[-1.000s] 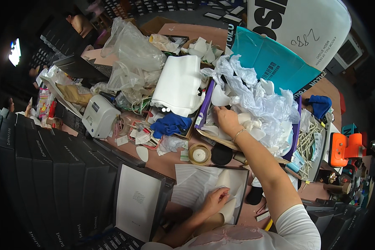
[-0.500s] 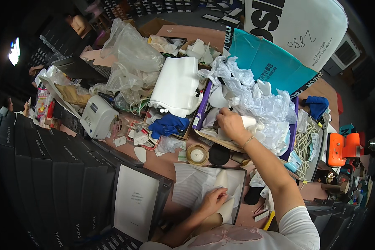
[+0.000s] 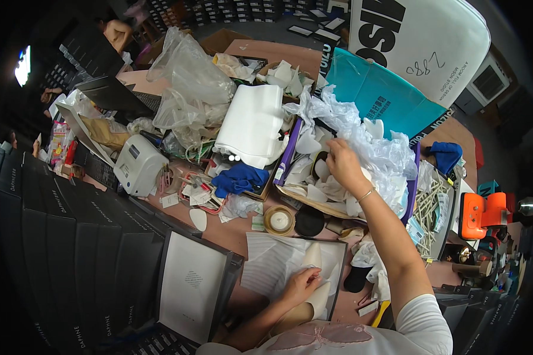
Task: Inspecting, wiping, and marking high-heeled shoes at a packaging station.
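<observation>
Tissue paper was heaped in the purple-edged box, beyond the tape roll. Right hand was closed on a wad there; left hand was pressed flat on the near paper sheet. Picking step judged underway; lifting out judged next.

A crowded worktable, counted for you by kind.

You have two hands in view: your left hand rests on the tissue paper in one open shoe box, and your right hand is in one heap of crumpled white tissue. You can count one roll of tape, one blue cloth by the boxes and a second blue cloth at the far right, one orange tool, one white label printer, one teal bag, and one box lid lying open beside you.
</observation>
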`<state>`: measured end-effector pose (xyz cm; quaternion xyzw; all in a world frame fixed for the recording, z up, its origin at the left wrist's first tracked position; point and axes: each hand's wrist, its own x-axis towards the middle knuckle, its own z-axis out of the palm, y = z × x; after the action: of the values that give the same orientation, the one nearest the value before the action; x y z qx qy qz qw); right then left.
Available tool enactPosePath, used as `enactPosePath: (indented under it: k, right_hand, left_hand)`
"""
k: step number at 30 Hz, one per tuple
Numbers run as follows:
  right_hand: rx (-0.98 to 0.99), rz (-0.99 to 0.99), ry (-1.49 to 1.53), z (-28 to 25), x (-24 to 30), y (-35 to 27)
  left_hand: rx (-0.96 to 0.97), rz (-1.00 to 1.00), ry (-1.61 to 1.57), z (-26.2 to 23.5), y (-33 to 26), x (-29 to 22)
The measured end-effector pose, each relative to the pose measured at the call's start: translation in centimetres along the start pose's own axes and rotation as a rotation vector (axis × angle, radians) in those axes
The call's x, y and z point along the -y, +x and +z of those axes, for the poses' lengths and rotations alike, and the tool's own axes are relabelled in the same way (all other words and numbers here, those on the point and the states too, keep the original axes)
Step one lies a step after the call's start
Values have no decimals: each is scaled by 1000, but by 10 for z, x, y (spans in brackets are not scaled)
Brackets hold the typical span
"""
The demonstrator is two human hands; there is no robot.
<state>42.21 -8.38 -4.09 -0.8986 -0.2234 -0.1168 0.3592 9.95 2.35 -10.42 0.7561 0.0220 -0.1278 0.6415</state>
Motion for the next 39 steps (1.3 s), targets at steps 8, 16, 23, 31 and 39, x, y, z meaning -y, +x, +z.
enactPosePath:
  k: [8,16,23,31,39]
  right_hand:
    - [38,174,-76,-1,-38,30]
    - [104,302,-114,27,-61,32]
    - [-92,136,70,-32,-17,10]
    - [-86,388,549,-61,-19,13]
    - [282,-1,-262,-24,24,14]
  left_hand:
    - [0,-4,-3,0,2,-2]
    - [8,-5,-21,-2,0,-3]
    - [18,-10,-30,-1,-3,-4]
    - [23,-2,-20,0,-7,-17]
    - [47,-11,-10,-1,-7,-15]
